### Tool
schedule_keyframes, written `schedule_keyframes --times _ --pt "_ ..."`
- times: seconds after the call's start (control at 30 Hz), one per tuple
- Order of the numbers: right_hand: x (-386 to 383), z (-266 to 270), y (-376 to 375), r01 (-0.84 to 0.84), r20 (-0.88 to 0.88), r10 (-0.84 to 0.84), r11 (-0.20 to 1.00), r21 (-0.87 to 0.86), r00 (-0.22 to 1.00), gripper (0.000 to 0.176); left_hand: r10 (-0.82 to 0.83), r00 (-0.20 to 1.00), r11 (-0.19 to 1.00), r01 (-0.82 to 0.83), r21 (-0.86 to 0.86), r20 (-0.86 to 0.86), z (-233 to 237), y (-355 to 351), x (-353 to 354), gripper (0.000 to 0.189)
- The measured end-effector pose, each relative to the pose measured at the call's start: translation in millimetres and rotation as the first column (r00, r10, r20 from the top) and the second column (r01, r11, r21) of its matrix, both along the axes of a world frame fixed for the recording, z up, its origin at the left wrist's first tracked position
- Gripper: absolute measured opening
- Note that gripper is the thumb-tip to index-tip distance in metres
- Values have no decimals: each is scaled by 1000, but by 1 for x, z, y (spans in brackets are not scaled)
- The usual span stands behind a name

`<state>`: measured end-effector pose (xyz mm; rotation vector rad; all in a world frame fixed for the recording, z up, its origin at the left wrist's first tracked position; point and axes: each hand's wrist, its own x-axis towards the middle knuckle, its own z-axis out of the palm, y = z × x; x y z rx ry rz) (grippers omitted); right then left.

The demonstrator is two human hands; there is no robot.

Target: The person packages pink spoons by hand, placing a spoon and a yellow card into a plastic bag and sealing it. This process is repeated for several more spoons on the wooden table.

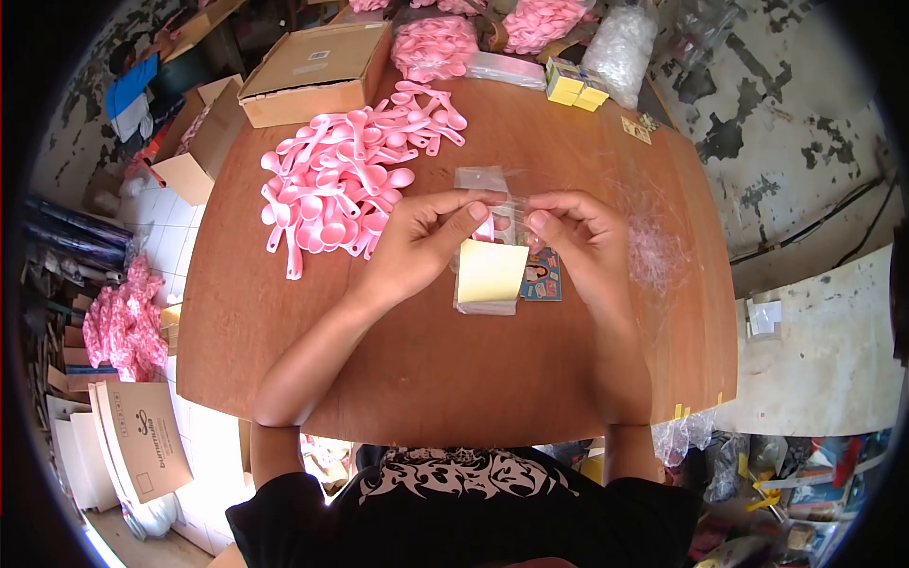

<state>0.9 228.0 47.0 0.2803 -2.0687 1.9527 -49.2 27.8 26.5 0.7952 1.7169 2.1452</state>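
My left hand [428, 230] and my right hand [575, 227] meet over the middle of the brown table [454, 369]. Together they pinch the top of a small clear plastic bag [494, 270] that holds a yellow card and a pink spoon. A printed card [543, 276] lies on the table just under my right hand. A pile of pink plastic spoons [352, 175] is spread out left of my left hand. An empty clear bag [481, 178] lies just beyond my fingers.
A cardboard box [317, 71] sits at the far left corner, bags of pink spoons [436, 45] behind it. Small yellow boxes [576, 85] stand at the far right. A heap of clear bags [655, 254] lies right of my right hand.
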Motion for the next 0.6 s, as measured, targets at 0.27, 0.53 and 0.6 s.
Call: schedule_keyframes --times 0.27,0.53,0.6 --pt "4 1 7 -127 -60 122 988 -85 991 13 -39 990 998 45 45 -134 2 -8 -3 25" --pt "7 14 17 -322 -184 332 943 84 925 16 -201 970 965 220 141 -133 -3 -19 -9 25" --pt "9 16 17 -284 -182 317 941 185 931 17 -225 959 959 249 132 -173 -5 -20 -11 25"
